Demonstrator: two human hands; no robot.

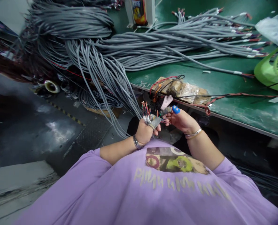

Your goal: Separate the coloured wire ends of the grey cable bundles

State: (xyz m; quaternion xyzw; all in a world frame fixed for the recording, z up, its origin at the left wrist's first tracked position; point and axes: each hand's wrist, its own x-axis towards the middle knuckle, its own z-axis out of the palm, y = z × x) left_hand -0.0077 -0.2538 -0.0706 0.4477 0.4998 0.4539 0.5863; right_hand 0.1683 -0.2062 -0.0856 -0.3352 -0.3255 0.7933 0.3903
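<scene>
My left hand [145, 130] is closed round the ends of several grey cables [127, 97], with a grey wrap on its thumb. Above its fist stick up stripped wire ends [146, 107] with copper tips and white collars. Close beside it on the right, my right hand [179, 120] has its fingers bent together at thin coloured wires [165, 120] coming from the cable ends. A blue cover sits on one of its fingertips and a grey wrap on another finger. The cables hang from the bench's edge down to my left hand.
Long bundles of grey cable [153, 47] lie across the green bench [235, 109]. At the bench edge is a taped block [188, 92] with red and black wires. A green plastic fan or basket [275, 67] stands on the right. A cable coil [101, 100] lies below the bench.
</scene>
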